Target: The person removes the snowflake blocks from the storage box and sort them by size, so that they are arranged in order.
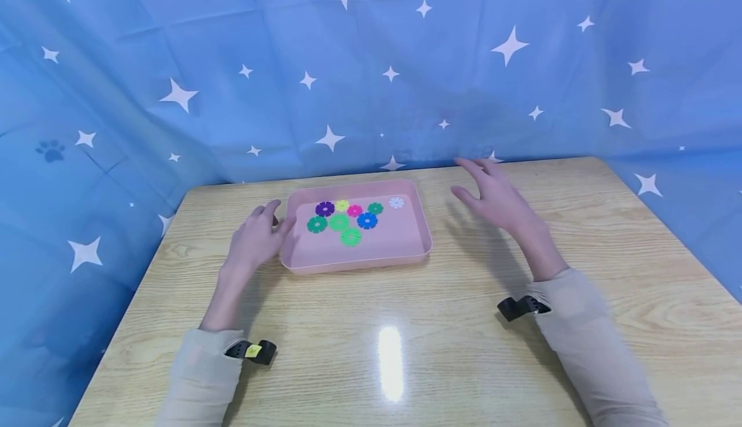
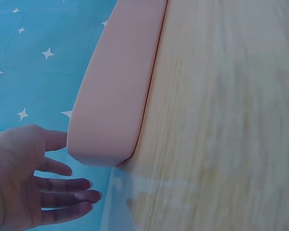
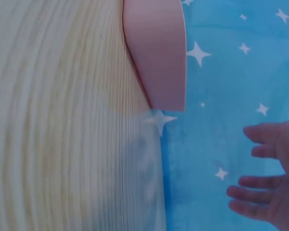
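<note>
Fingers [image 3: 253, 195] spread, left hand [image 1: 255, 240] and right hand [image 1: 500, 200] flank one pink tray [image 1: 388, 252] of nine discs [image 1: 335, 224].

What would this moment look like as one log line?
left hand: at tray's left end, touch unclear | right hand: apart, right of tray | discs: in tray

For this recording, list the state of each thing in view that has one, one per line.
Left hand: open, at the tray's left end; contact unclear
Right hand: open, empty, apart from the tray
Pink tray: upright, open-topped, resting on the table
Eight coloured discs: lying grouped in the tray
White disc: in the tray, apart from the group
Starry curtain: hanging, creased
</note>
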Available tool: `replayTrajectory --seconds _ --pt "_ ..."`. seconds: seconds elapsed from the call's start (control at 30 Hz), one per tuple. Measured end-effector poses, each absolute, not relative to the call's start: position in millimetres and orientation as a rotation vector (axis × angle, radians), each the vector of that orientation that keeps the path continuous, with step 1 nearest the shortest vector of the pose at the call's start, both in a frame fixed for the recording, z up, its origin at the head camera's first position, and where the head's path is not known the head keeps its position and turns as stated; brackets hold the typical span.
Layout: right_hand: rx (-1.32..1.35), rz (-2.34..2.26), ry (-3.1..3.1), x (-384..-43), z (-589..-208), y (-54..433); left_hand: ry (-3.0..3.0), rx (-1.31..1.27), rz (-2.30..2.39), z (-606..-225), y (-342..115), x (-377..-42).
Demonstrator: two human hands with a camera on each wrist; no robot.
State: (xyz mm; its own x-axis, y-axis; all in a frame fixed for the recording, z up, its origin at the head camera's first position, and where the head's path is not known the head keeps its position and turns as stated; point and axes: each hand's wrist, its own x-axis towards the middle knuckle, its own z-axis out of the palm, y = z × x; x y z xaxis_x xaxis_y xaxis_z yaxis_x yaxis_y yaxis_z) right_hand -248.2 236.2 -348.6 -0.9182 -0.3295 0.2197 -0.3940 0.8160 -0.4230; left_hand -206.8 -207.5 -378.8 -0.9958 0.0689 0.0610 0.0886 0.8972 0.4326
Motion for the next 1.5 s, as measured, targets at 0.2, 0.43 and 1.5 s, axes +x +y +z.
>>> replayTrajectory --seconds 0.2,0.43,1.5 --pt "0.595 0.771 -2.837 -253 -352 223 -3.0 -0.138 -0.795 -384 -208 -210" --pt "0.607 0.871 -2.832 -256 -356 204 -2.968 -0.211 -0.952 -389 -209 -214" --pt "0.63 1.231 -2.879 -262 -379 115 -2.767 0.0 -1.635 -405 -215 -220"
